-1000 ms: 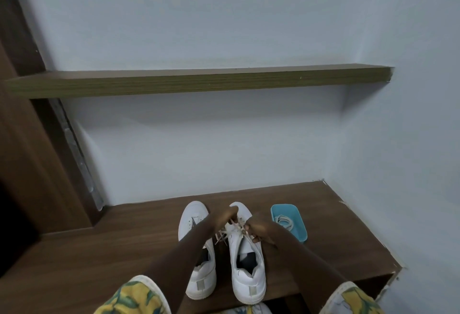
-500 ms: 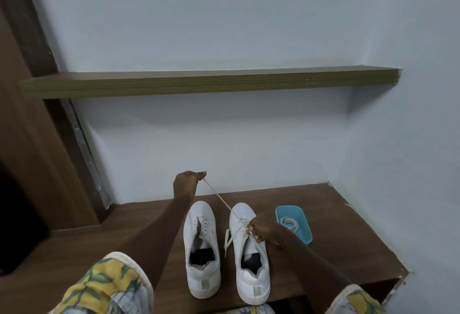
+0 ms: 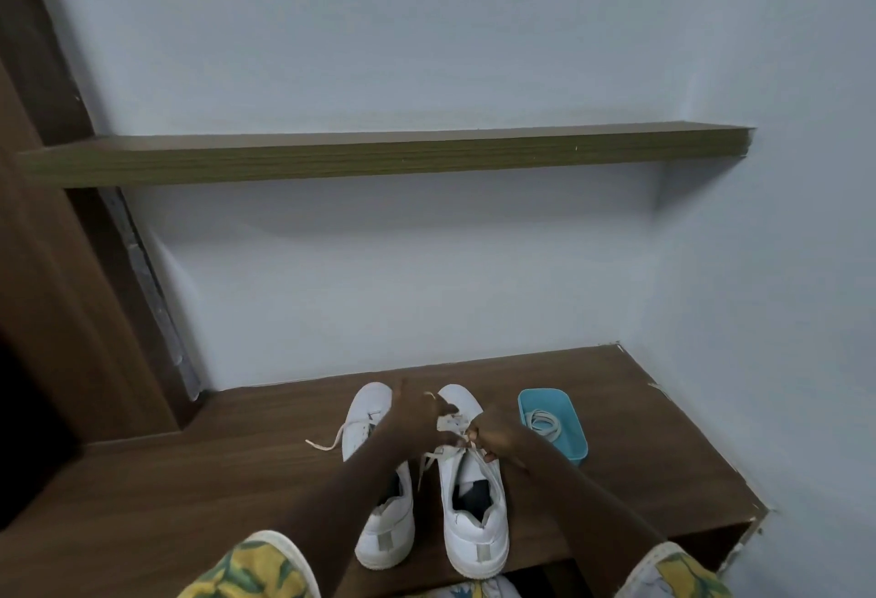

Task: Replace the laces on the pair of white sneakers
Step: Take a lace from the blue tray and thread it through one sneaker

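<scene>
White lace (image 3: 428, 461), seemingly pinched by left hand (image 3: 417, 413) and right hand (image 3: 498, 432) (three-o'clock sneaker (image 3: 475, 532)); I'd pull both ends evenly.

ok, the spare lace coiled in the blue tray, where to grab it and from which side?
Pinch the lace coil across its looped strands, from straight above. It lies flat inside the blue tray, whose raised walls would likely block a sideways approach. The right hand sits nearest, just left of the tray.
</scene>
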A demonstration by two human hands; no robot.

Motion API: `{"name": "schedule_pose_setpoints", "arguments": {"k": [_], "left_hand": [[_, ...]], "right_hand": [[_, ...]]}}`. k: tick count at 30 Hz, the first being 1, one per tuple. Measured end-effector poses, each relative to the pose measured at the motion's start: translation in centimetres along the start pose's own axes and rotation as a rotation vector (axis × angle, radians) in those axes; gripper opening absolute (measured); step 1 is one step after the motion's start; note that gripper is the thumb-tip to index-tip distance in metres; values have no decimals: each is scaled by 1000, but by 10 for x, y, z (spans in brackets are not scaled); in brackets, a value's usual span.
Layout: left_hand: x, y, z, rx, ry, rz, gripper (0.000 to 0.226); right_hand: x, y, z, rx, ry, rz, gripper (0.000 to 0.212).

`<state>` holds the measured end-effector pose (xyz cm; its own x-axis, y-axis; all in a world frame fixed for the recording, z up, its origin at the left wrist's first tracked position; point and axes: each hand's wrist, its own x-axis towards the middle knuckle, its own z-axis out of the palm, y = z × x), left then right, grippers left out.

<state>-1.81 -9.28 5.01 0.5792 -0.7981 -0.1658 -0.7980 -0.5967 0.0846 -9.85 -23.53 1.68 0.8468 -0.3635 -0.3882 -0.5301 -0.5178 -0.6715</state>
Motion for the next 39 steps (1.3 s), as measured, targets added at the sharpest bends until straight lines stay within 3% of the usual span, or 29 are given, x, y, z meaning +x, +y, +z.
{"name": "schedule_pose_setpoints", "arguments": {"k": [4,8,14,23,29,33,36,39], "left_hand": [[0,23,16,134,37,111,40],[-4,20,10,140,98,18,29],[-6,11,12,-59,20,-79,24],[-12,6,29,-102,13,-267,19],[-13,13,36,-122,171,-287,24],[-14,21,34,-369,302,-420,23],[-19,30,36,-477,219,-518,23],[-24,44,37,-619,157,-542,28]], "right_hand": [[2,3,3,-61,40,-26,30],[1,1,1,-35,32,-62,25],[0,3,1,-104,151,-226,19],[-10,23,6,-206,231,-181,24],[-10,25,14,-153,299,-177,19],[-11,31,16,-32,394,-196,19],[-17,34,23,98,525,-63,30],[-19,35,30,77,570,117,33]]}}
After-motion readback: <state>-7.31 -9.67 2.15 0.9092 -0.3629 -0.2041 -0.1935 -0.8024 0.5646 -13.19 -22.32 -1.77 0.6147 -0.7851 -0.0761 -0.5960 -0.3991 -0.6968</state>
